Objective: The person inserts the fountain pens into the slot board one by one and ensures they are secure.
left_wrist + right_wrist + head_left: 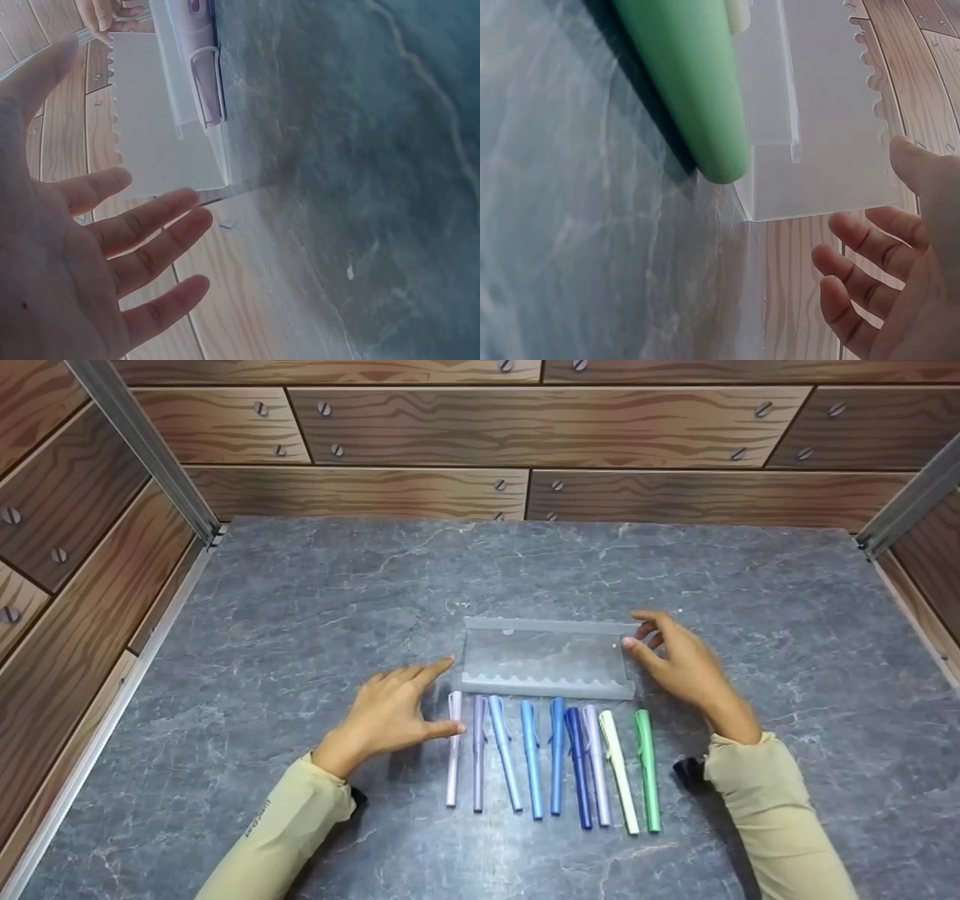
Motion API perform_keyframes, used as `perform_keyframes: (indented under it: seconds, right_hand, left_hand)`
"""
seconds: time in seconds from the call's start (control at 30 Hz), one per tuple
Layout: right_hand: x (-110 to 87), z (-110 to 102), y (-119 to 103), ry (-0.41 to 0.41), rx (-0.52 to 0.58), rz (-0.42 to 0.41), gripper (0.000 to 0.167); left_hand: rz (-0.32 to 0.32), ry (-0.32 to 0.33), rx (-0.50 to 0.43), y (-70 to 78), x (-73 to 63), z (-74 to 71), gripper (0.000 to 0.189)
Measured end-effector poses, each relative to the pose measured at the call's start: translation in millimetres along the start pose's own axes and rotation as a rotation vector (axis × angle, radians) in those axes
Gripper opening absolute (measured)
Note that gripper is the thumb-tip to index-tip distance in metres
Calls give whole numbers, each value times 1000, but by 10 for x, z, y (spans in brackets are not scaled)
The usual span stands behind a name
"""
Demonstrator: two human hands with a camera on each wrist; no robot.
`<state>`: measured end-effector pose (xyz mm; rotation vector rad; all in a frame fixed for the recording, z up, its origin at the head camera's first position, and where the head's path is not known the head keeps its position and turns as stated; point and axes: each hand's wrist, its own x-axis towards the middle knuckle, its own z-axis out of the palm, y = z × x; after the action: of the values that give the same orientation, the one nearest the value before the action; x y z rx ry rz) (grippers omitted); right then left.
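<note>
A clear plastic pen stand [546, 656] with a scalloped edge is on the grey marbled table. My left hand [394, 709] is at its left end, fingers spread, the thumb over a pale pink pen [453, 757]. In the left wrist view, the palm of the left hand [112, 247] holds nothing. Beside the stand's right end, my right hand [679, 664] has its thumb and fingers apart and loosely bent. The right wrist view shows the fingertips of this hand [900, 262] close to the stand's side edge [817, 212], with nothing gripped.
Several capped pens lie in a row in front of the stand, among them a purple one [478, 757], a dark blue one [579, 772], a pale green one [619, 776] and a green one [648, 772]. Wood-patterned panels [480, 427] border the table's back and sides.
</note>
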<state>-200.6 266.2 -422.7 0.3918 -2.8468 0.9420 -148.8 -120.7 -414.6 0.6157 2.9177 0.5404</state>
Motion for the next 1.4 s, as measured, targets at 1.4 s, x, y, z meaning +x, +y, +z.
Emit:
perform_keyframes:
  seconds: [1.4]
  right_hand:
    - [72,45,37,29,219,103,31]
  left_hand:
    - [-53,-266,-133,-113,207,74,72]
